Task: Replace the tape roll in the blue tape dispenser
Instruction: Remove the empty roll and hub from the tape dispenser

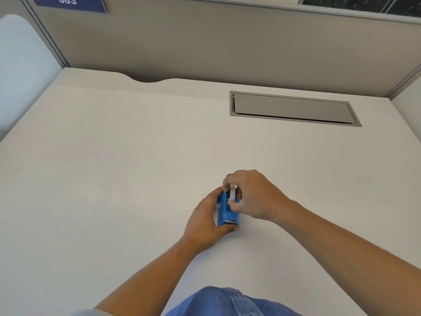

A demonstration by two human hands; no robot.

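Blue tape dispenser [224,213] stands on the white counter [114,179] straight ahead of me, its cutter end nearest my body. My left hand [205,221] wraps its left side, thumb curled under the near end, a steadying grip pressed against the casing. Just beyond, my right hand [252,196] comes in from the right, its grip pinching the white tape roll [232,192] between thumb and fingertips. That roll stands on edge at the dispenser's far end, partly down in the body. Farther back, a grey hatch [293,108] sits flush in the counter, before the partition wall [205,42].
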